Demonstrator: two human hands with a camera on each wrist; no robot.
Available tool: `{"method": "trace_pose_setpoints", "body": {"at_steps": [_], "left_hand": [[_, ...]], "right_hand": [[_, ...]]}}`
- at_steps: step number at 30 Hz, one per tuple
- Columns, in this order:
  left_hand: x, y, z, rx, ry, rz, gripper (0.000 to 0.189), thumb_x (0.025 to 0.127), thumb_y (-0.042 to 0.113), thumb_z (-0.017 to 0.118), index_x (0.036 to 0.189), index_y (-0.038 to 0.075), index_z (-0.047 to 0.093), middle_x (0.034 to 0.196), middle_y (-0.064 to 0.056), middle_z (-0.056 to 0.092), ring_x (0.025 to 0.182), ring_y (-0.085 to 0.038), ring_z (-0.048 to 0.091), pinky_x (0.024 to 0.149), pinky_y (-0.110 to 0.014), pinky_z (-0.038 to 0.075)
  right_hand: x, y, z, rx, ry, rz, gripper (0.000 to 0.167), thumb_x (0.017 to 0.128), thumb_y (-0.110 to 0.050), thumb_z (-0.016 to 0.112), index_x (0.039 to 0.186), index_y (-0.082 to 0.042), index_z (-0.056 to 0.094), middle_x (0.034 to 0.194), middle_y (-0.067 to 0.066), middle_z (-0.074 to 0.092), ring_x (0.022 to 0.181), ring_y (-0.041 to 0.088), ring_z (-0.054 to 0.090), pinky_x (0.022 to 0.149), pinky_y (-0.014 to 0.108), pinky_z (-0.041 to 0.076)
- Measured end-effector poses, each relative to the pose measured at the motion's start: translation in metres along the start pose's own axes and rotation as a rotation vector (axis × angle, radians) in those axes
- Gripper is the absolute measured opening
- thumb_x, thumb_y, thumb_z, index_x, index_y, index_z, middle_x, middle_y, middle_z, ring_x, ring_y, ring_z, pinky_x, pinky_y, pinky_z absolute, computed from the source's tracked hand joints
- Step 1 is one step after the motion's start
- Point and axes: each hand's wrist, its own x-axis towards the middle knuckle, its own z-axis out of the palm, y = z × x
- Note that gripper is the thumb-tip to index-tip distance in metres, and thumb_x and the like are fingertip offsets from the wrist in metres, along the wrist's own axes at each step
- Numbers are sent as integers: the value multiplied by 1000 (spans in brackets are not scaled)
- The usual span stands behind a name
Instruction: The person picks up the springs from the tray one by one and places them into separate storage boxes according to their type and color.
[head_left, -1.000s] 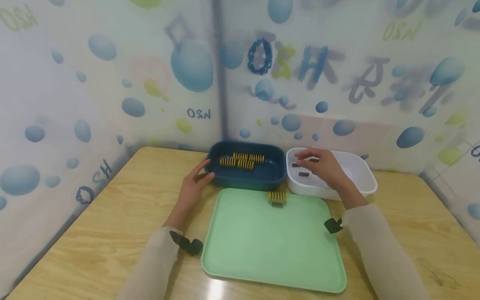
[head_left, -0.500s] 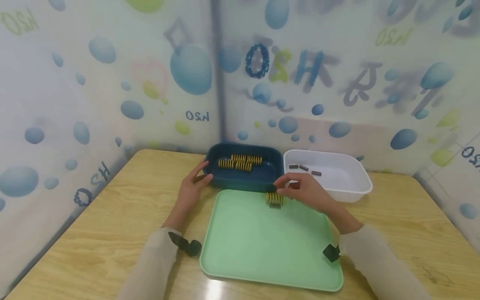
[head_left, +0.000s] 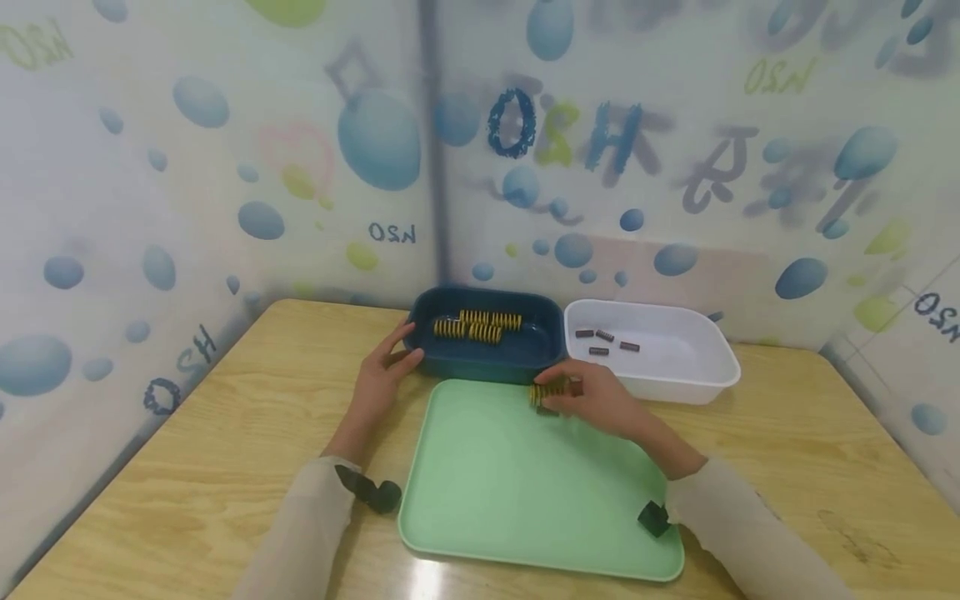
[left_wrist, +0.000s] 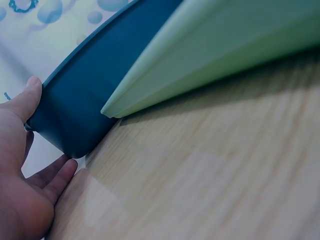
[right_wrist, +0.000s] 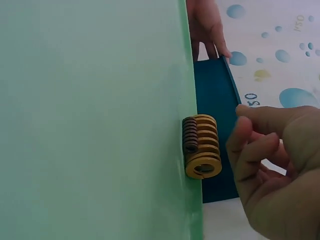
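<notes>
My left hand (head_left: pixel 377 379) spans the left end of the dark blue bin (head_left: pixel 487 367), thumb and fingers touching its wall near the corner. Several yellow coil springs (head_left: pixel 450 328) lie inside that bin. At the far edge of the green tray (head_left: pixel 540 492) stands a yellow coil spring (right_wrist: pixel 207 135) on its side, with a thin dark coil spring (right_wrist: pixel 190 134) against it. My right hand (head_left: pixel 596 400) reaches over this pair, overlapping them from the head. In the right wrist view, my right hand's fingers are loosely bent beside the yellow spring, with nothing between them.
A white bin (head_left: pixel 697 390) sits to the right of the blue one, holding several small dark springs (head_left: pixel 629 346). Both bins stand on the wooden table (head_left: pixel 225 417) behind the tray, close to a patterned wall (head_left: pixel 480 208).
My right hand has come out of the white bin and moved left and toward me, to the yellow spring on the tray. My left hand stays at the blue bin.
</notes>
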Motion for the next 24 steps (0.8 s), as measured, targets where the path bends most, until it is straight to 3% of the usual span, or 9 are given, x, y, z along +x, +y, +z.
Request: {"method": "trace_pose_setpoints", "body": {"at_steps": [8, 13, 18, 24], "left_hand": [[0, 2, 1, 15, 9, -12, 53, 96, 16, 60, 145, 8, 41, 156, -5, 24, 126, -35, 45, 102, -45, 39], [0, 3, 1, 16, 7, -25, 53, 96, 16, 60, 145, 9, 41, 156, 0, 25, 126, -33, 45, 101, -44, 39], [0, 4, 1, 18, 3, -24, 53, 96, 16, 60, 145, 9, 41, 156, 0, 24, 127, -33, 45, 101, -44, 40], [0, 2, 1, 20, -1, -22, 53, 96, 16, 59, 145, 9, 41, 157, -4, 23, 127, -34, 44, 101, -45, 39]], "right_hand": [[-5, 8, -1, -31, -22, 2, 36, 87, -14, 71, 122, -8, 62, 121, 12, 59, 71, 16, 66, 54, 28, 49], [-4, 12, -1, -78, -17, -8, 34, 87, -12, 70, 120, -11, 64, 116, 8, 62, 65, 16, 63, 49, 26, 46], [-4, 16, 0, -82, -20, -28, 30, 87, -13, 71, 117, -11, 66, 101, 5, 66, 57, 15, 59, 45, 24, 42], [-3, 23, 1, -68, -47, -16, 31, 86, -17, 73, 116, -13, 66, 110, 2, 65, 66, 13, 63, 51, 26, 48]]}}
